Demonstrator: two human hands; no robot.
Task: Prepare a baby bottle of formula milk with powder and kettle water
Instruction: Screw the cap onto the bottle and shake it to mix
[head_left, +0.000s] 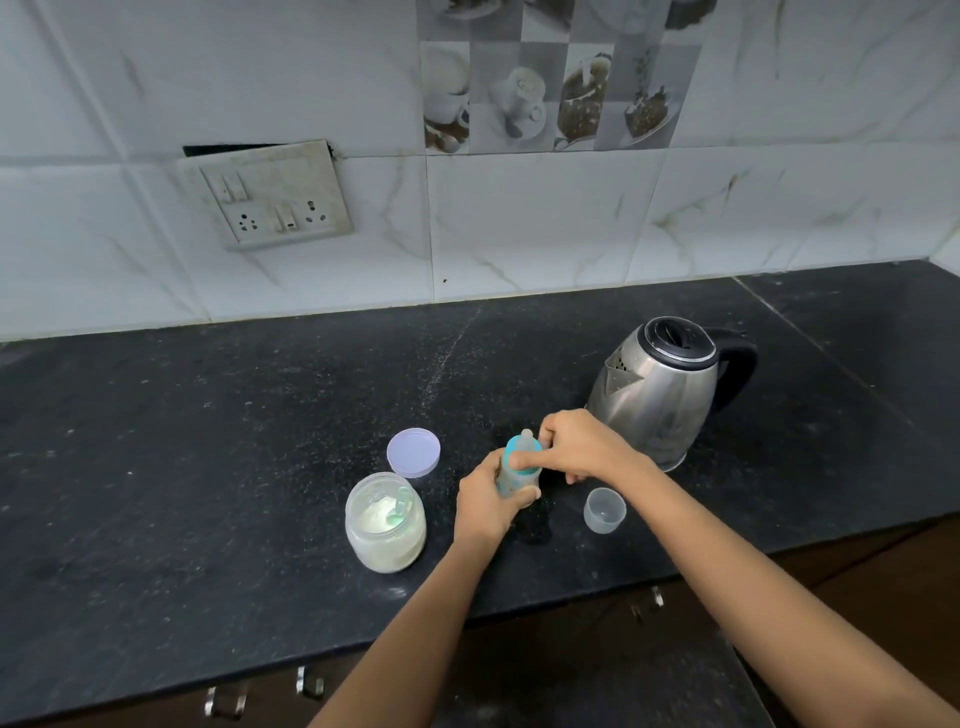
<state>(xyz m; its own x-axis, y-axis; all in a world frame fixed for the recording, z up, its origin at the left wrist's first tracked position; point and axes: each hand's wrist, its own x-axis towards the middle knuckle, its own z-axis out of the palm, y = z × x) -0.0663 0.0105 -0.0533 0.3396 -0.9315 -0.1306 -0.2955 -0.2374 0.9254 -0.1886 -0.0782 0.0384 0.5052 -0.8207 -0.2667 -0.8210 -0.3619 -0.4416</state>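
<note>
Nearest the camera, metal cabinet handles show under the front edge of the black speckled tabletop, and two bare forearms reach forward over it.

On the tabletop, left of the hands, stands an open clear jar partly filled with pale powder. A translucent greenish scoop lies inside it. To the right, a small clear cap sits mouth up, apart from everything else.

Between them, the left hand is wrapped around the body of the baby bottle and holds it roughly upright, at or just above the tabletop; its base is hidden by the fingers. The bottle is small and see-through, with a teal collar and a pale, translucent teat on top. Its contents cannot be made out. The right hand is curled over the top of the bottle, with the thumb lying across the teal collar and the fingers bent round the far side.

Just behind the jar, a round lilac lid lies flat. Behind the right hand stands a stainless steel kettle with a black lid, closed, and a black handle turned to the right.

Farther back, the tabletop meets a wall of white marbled tiles, which carries a grimy switch and socket plate and a band of picture tiles showing cups.
</note>
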